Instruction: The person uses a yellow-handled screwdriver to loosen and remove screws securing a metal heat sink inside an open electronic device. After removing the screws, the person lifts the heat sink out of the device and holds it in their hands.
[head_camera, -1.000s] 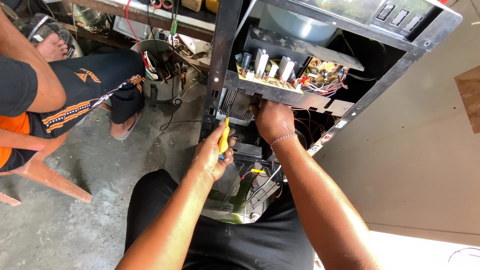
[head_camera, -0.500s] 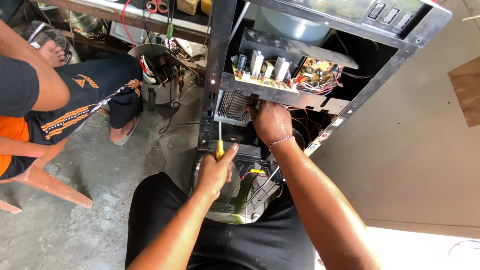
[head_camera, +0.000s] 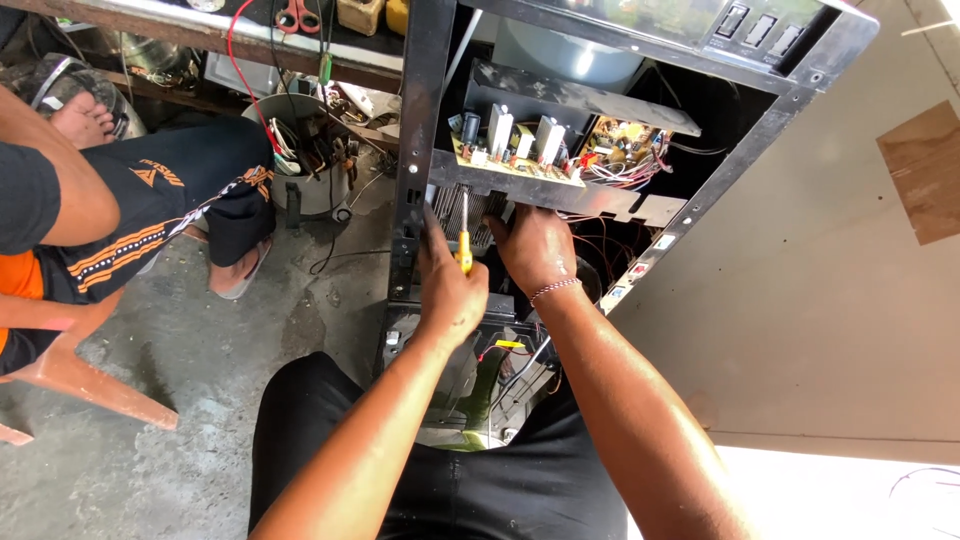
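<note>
My left hand grips a screwdriver with a yellow handle, its metal shaft pointing up at the underside of a circuit board. My right hand reaches into the opened black appliance frame just below that board, fingers curled against a part inside; what it touches is hidden. The board carries several capacitors and components, with a bundle of coloured wires at its right. A thin bracelet sits on my right wrist.
Another person sits at left on an orange stool, legs stretched over the concrete floor. A white bucket of tools and wires stands beside the frame. Scissors lie on a bench above. A pale wall panel is at right.
My left hand has risen with the screwdriver, bringing its tip close to the board's underside. My right hand stays inside the frame. The view shifted slightly downward.
</note>
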